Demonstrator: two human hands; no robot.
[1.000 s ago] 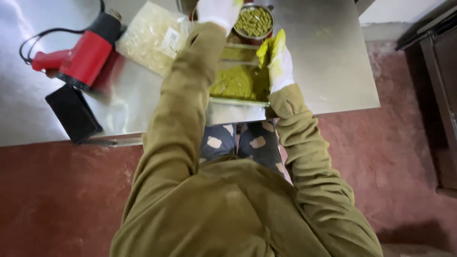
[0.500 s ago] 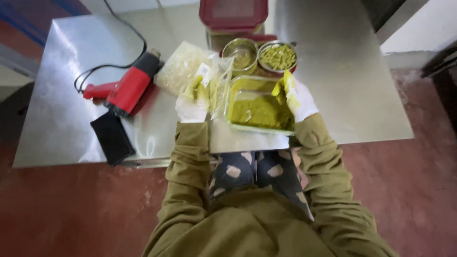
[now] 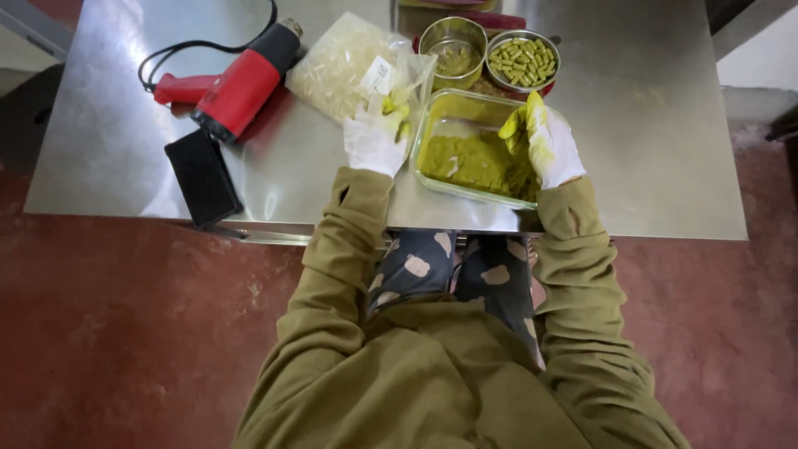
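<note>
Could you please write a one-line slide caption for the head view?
Gloved left hand and right hand flank a glass dish of green powder on a steel table.

Small workshop or home production room, not a proper lab. Bare stainless-steel worktop (image 3: pixel 648 150) on a worn, stained red concrete floor (image 3: pixel 125 333). A red heat gun (image 3: pixel 241 83) with a black cord lies on it beside a clear bag of empty capsules (image 3: pixel 341 62). Round steel bowl of filled green capsules (image 3: pixel 522 60); glass dish of green powder (image 3: pixel 478 158). Worker seated, white gloves stained yellow-green, olive sweatshirt, patterned trousers.
</note>
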